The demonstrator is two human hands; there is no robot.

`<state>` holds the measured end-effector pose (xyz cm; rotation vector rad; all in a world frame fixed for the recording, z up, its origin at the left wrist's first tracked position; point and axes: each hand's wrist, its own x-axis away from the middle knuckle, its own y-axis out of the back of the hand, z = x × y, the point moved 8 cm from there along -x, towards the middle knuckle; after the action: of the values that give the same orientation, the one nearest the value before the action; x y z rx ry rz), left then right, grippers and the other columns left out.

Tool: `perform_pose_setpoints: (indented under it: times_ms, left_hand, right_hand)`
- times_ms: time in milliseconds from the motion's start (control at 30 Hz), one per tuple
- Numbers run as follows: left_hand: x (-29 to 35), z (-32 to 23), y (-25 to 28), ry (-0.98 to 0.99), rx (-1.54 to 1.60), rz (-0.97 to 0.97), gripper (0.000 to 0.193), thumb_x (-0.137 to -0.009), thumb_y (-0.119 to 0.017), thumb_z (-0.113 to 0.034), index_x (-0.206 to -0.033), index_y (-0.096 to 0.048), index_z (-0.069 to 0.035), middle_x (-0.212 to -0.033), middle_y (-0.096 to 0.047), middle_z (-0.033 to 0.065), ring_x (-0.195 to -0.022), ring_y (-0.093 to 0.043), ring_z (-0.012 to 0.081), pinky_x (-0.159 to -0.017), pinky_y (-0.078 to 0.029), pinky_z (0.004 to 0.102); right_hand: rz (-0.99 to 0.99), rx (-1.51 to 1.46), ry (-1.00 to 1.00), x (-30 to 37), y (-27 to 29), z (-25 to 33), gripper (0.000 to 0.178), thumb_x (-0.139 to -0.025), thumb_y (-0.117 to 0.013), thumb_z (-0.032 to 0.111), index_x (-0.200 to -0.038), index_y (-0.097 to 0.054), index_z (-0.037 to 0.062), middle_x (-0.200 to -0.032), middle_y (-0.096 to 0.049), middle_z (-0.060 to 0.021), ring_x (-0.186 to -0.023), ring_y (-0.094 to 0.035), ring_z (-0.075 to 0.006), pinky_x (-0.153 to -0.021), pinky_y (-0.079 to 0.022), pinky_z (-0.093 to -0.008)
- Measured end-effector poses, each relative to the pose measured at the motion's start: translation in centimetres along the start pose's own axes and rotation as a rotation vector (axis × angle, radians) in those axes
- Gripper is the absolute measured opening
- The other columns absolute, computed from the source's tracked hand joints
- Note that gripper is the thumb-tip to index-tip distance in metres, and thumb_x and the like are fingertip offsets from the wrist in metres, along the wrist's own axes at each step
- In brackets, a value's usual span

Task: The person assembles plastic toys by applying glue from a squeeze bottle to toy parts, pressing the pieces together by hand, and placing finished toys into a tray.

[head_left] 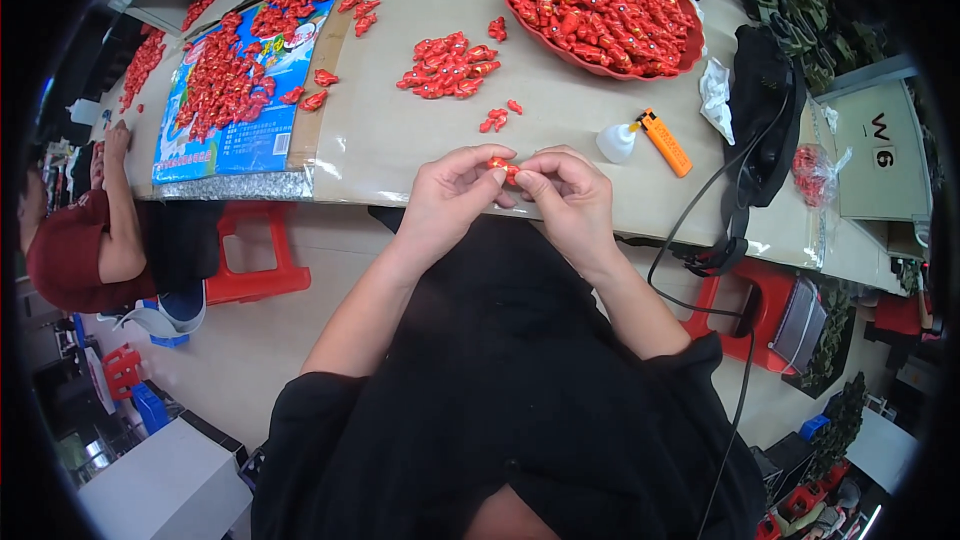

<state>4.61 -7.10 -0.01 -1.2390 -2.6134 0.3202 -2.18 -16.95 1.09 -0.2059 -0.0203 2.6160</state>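
Note:
Between the fingertips of my left hand (455,190) and my right hand (570,195) is a small red plastic figure piece (506,170), held just over the near edge of the table. Both hands are closed in a pinch on it, and the fingers hide part of its shape. Just beyond them lie a few small red parts (494,121). Farther off is a pile of red figure pieces (448,67). Right of my hands a small white squeeze bottle (617,143) with a yellowish tip stands beside an orange utility knife (667,146).
A red basin (692,62) heaped with red pieces stands at the back. Blue printed cardboard (225,162) at left carries more. Crumpled white paper (716,100), a black bag (765,120) with a cable and a clear bag (812,178) lie right. A person (85,240) sits far left.

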Motion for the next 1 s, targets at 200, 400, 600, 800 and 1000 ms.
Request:
perform_pose_setpoints:
  times_ms: [200,400,600,800,1000]
  left_hand:
    - [0.3,-0.8,-0.1,-0.171,0.045,0.006,0.022,-0.081,-0.051,0.001,-0.103,-0.052,0.002,-0.091,-0.056,0.0071,-0.079,-0.056,0.0111,-0.073,-0.047,0.0234]
    - [0.4,-1.3,-0.3,-0.217,0.068,0.025,0.019,-0.08,-0.052,0.002,-0.1,-0.053,0.002,-0.093,-0.056,0.0068,-0.088,-0.055,0.0117,-0.079,-0.045,0.0228]
    - [0.3,-1.3,-0.4,-0.198,0.055,0.023,0.02,-0.08,-0.052,0.003,-0.1,-0.052,0.002,-0.094,-0.057,0.0067,-0.089,-0.054,0.0117,-0.079,-0.044,0.0231]
    - [0.0,-1.2,-0.1,-0.185,0.046,-0.032,0.022,-0.079,-0.052,0.003,-0.101,-0.052,0.003,-0.096,-0.056,0.009,-0.087,-0.055,0.0128,-0.079,-0.046,0.025]
    - [-3.8,-4.8,-2.2,-0.267,-0.321,-0.1,0.02,-0.079,-0.057,-0.003,-0.098,-0.055,0.0,-0.087,-0.058,0.0053,-0.076,-0.053,0.0075,-0.064,-0.043,0.0207]
  right_hand:
    - [-0.042,-0.059,0.005,0.3,0.2,0.1,0.008,-0.078,-0.056,0.001,-0.084,-0.058,-0.003,-0.085,-0.054,-0.0068,-0.072,-0.055,-0.0104,-0.063,-0.047,-0.0214]
    - [-0.014,-0.054,0.073,0.3,0.2,0.2,0.01,-0.078,-0.056,0.002,-0.087,-0.059,-0.0024,-0.088,-0.053,-0.0073,-0.076,-0.056,-0.0112,-0.066,-0.047,-0.022]
    - [-0.006,-0.034,0.088,0.3,0.4,0.5,0.011,-0.078,-0.056,0.001,-0.088,-0.058,-0.0029,-0.088,-0.053,-0.0073,-0.076,-0.055,-0.011,-0.067,-0.047,-0.0219]
    - [-0.1,0.122,0.154,2.2,2.3,2.1,0.018,-0.078,-0.052,-0.006,-0.096,-0.051,-0.0068,-0.091,-0.049,-0.009,-0.073,-0.054,-0.0117,-0.064,-0.046,-0.0209]
    - [-0.256,0.265,0.379,3.7,7.0,3.2,0.019,-0.08,-0.05,-0.004,-0.099,-0.049,-0.0052,-0.089,-0.048,-0.0082,-0.067,-0.049,-0.0087,-0.061,-0.045,-0.02]
